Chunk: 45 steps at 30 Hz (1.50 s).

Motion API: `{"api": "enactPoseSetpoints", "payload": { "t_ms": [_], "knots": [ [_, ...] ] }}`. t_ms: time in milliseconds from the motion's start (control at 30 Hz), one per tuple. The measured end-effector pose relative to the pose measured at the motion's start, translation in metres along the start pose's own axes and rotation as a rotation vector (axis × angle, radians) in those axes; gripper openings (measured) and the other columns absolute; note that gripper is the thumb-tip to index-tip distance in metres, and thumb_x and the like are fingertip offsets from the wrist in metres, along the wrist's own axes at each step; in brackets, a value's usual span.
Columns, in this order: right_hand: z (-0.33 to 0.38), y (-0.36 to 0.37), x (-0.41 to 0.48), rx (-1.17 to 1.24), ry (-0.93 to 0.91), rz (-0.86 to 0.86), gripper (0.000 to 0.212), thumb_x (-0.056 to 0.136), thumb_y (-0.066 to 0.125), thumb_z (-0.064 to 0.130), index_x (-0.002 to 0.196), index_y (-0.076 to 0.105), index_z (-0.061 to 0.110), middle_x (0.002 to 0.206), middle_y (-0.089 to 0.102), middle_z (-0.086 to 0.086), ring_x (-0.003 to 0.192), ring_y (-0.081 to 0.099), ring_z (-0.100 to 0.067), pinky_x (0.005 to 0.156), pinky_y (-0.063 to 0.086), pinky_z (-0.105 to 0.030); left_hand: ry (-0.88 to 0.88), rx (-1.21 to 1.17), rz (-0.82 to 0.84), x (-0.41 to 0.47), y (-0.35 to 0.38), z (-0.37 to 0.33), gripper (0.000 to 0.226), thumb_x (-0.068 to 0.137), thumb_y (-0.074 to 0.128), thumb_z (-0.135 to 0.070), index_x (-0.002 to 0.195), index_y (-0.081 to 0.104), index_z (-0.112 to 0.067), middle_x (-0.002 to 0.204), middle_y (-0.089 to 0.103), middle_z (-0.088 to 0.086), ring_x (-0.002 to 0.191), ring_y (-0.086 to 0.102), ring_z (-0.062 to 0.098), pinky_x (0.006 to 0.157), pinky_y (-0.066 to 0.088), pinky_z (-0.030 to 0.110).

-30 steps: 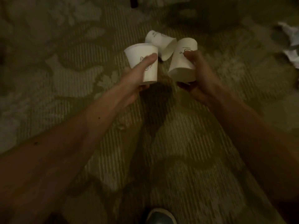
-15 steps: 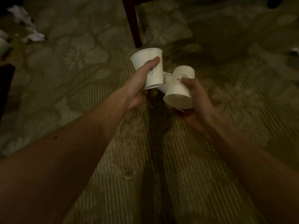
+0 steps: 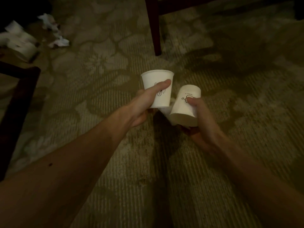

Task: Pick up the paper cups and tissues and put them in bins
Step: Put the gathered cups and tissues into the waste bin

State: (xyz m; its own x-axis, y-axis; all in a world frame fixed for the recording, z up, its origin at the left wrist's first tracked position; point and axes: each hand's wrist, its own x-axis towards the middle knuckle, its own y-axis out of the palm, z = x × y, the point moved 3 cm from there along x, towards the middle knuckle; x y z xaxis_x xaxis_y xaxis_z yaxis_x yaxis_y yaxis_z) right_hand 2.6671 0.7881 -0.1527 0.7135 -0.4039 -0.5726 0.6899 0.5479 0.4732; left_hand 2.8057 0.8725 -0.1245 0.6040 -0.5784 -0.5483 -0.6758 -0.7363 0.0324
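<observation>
My left hand point(image 3: 144, 102) grips an upright white paper cup point(image 3: 158, 79) with a small black drawing, thumb across its front. My right hand point(image 3: 202, 117) holds a second white paper cup point(image 3: 184, 111) tipped with its mouth toward me, thumb on its side. A sliver of a third white cup point(image 3: 165, 110) shows between the two, mostly hidden. Crumpled white tissues point(image 3: 57, 41) lie on the carpet at the far left, with more white paper point(image 3: 18, 38) blurred beyond them.
A patterned olive carpet point(image 3: 98, 66) covers the floor. A dark wooden chair leg point(image 3: 155, 30) stands just beyond the cups. Another piece of dark furniture point(image 3: 18, 99) fills the left edge.
The view has swung to the left and both hands with their cups now sit lower in it. The tissues at the left have come nearer. The third cup is now almost covered.
</observation>
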Motion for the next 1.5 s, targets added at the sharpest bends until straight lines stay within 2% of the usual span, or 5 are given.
{"api": "enactPoseSetpoints", "payload": {
  "t_ms": [900,1200,1300,1400,1500],
  "knots": [
    [-0.214,0.334,-0.238,-0.576,0.523,0.893,0.111,0.015,0.093,0.052,0.112,0.064,0.007,0.090,0.073,-0.015,0.063,0.067,-0.021,0.046,0.046,-0.029,-0.135,-0.124,-0.308,-0.506,-0.323,0.089,0.065,0.072,0.076,-0.047,0.128,0.058,-0.020,0.121,0.069,0.005,0.113,0.066,0.022,0.089,0.055,0.036],
    [-0.253,0.481,-0.340,-1.069,0.158,1.040,0.016,0.087,0.054,-0.008,0.097,0.059,-0.018,0.076,0.056,-0.024,0.065,0.059,-0.023,0.050,0.042,-0.028,0.207,-0.120,-0.570,-0.608,-0.415,0.115,0.037,0.072,0.072,-0.043,0.103,0.072,-0.024,0.100,0.075,0.001,0.091,0.072,0.015,0.070,0.057,0.024],
    [-0.263,0.537,-0.350,-1.101,-0.032,1.043,0.043,0.096,0.044,-0.001,0.133,0.031,-0.021,0.115,0.055,-0.027,0.081,0.070,-0.007,0.072,0.040,-0.013,0.336,-0.138,-0.630,-0.635,-0.450,0.120,0.047,0.067,0.062,-0.064,0.097,0.075,-0.030,0.097,0.076,0.001,0.088,0.073,0.015,0.072,0.058,0.026],
    [-0.283,0.600,-0.393,-1.103,-0.179,0.910,0.041,0.097,0.043,0.000,0.134,0.025,-0.002,0.066,0.057,-0.004,0.024,0.043,0.003,0.041,0.038,-0.005,0.470,-0.145,-0.714,-0.660,-0.488,0.121,0.058,0.075,0.053,-0.073,0.106,0.074,-0.029,0.113,0.072,0.009,0.107,0.067,0.029,0.096,0.053,0.046],
    [-0.296,0.637,-0.415,-1.133,-0.311,1.049,0.045,0.097,0.046,0.000,0.139,0.028,-0.001,0.083,0.067,-0.021,0.066,0.066,-0.019,0.058,0.042,-0.021,0.555,-0.195,-0.851,-0.680,-0.527,0.118,0.057,0.082,0.054,-0.071,0.105,0.074,-0.022,0.109,0.073,0.011,0.102,0.070,0.029,0.086,0.057,0.042]
  ]
}}
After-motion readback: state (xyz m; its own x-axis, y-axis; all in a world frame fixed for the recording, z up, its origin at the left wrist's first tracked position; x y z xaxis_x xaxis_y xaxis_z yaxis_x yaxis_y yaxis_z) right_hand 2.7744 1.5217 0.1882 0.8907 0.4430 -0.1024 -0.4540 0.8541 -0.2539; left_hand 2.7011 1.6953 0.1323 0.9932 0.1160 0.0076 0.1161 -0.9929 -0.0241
